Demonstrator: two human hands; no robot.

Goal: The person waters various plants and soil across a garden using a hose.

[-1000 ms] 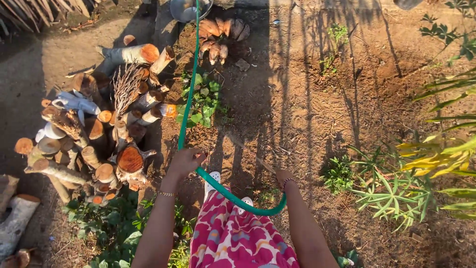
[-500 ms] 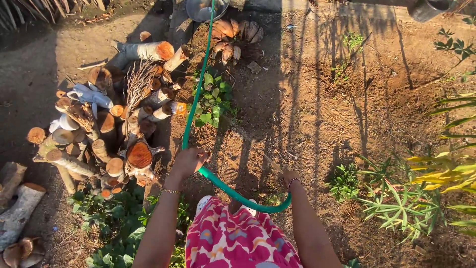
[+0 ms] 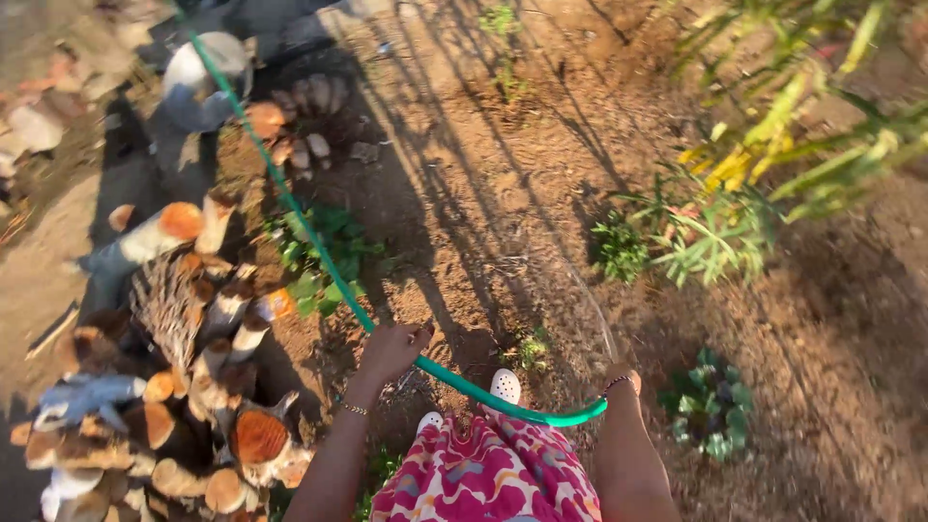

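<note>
The frame was motion-blurred. The green hose (image 3: 319, 253) ran diagonally from the far left toward the near middle, then curved right. The left hand (image 3: 391, 350) gripped it, fingers closed. The right hand (image 3: 623, 379) held its end; its fingers were hidden, so their grip could not be told.

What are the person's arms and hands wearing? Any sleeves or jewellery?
No sleeves: both arms are bare. The left hand has a thin gold-coloured chain bracelet at the wrist. The right hand has a dark beaded bracelet at its wrist. No gloves on either hand.
</note>
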